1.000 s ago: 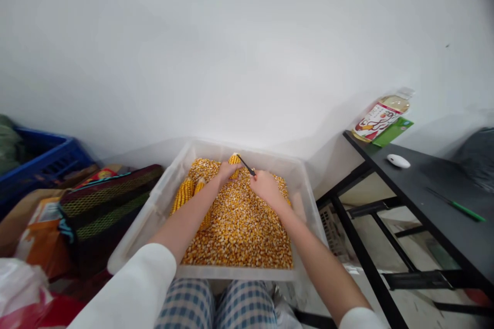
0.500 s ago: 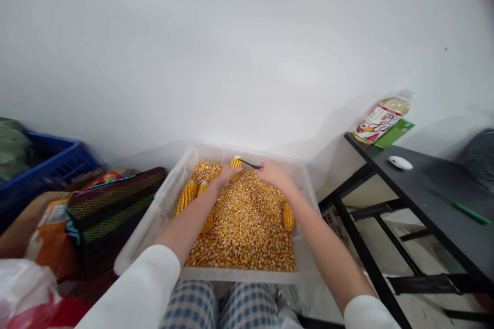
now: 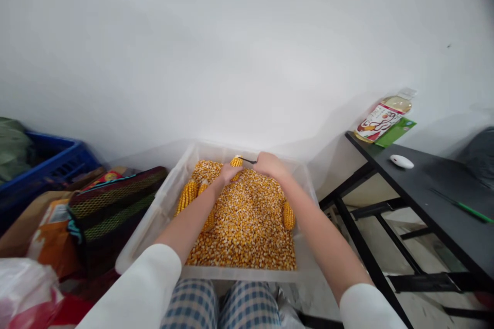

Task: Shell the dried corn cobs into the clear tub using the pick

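Note:
At the far side of a white plastic bin (image 3: 144, 234), my left hand (image 3: 228, 171) is wrapped round an ear of corn (image 3: 236, 161) that points up and away. My right hand (image 3: 268, 164) is closed on a thin dark-shafted tool (image 3: 247, 160), perhaps a screwdriver; its handle is hidden in the fist. The shaft's tip meets the upper end of the ear. Loose corn kernels (image 3: 247, 231) fill the bin below both hands. Other ears (image 3: 187, 196) lie at the left side, partly behind my left forearm, and one ear (image 3: 288, 216) rests at the right wall.
On the right, a dark table (image 3: 436, 185) bears an oil bottle (image 3: 382, 119), a green packet (image 3: 395, 132), a white oval object (image 3: 402, 161) and a green-handled tool (image 3: 473, 212). Left of the bin are a mesh bag (image 3: 116, 211) and a blue crate (image 3: 65, 157). A white wall (image 3: 247, 51) stands behind.
My right hand has shifted slightly left and turned, and the tool's shaft lies a little flatter against the top of the ear. My left hand keeps its hold on the ear.

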### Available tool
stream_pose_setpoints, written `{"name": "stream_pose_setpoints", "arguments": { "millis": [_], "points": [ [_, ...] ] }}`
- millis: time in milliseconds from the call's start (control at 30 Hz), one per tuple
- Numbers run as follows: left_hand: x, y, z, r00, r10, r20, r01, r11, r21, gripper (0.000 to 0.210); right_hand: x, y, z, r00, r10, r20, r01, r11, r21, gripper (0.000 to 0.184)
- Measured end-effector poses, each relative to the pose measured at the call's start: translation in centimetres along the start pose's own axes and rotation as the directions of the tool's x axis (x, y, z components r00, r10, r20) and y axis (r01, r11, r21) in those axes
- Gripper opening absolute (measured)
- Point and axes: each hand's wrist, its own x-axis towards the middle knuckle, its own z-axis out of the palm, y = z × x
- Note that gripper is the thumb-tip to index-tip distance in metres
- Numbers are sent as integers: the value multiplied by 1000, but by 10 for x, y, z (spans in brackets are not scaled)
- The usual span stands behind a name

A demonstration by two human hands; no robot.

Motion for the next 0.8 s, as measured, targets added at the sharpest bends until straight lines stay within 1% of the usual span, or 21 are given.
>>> {"name": "stream_pose_setpoints", "arguments": {
  "millis": [133, 200, 333, 400, 567, 800],
  "points": [
    [-2, 1, -1, 999, 39, 31, -39, 999, -24, 21, 6, 2, -19, 997, 12, 72, -9, 1000, -29, 38],
    [-3, 1, -2, 998, 51, 37, -50, 998, -33, 20, 4, 2, -22, 998, 8, 63, -5, 999, -44, 38],
    [-3, 0, -2, 998, 57, 27, -56, 998, -25, 19, -2, 4, -15, 1000, -19, -4, 18, 998, -54, 37],
    [-3, 0, -1, 998, 49, 28, -48, 999, -25, 19, -2, 4, -9, 1000, -24, -19, 23, 999, -44, 36],
    [-3, 0, -1, 999, 49, 22, -49, 999, -21, 19, -2, 4, 0, 1000, -10, -23, 9, 999, -37, 35],
    [-9, 3, -2, 998, 69, 4, -69, 998, -9, 18, -6, 0, -1, 999, -17, -31, 16, 999, -41, 34]
  ]
}}
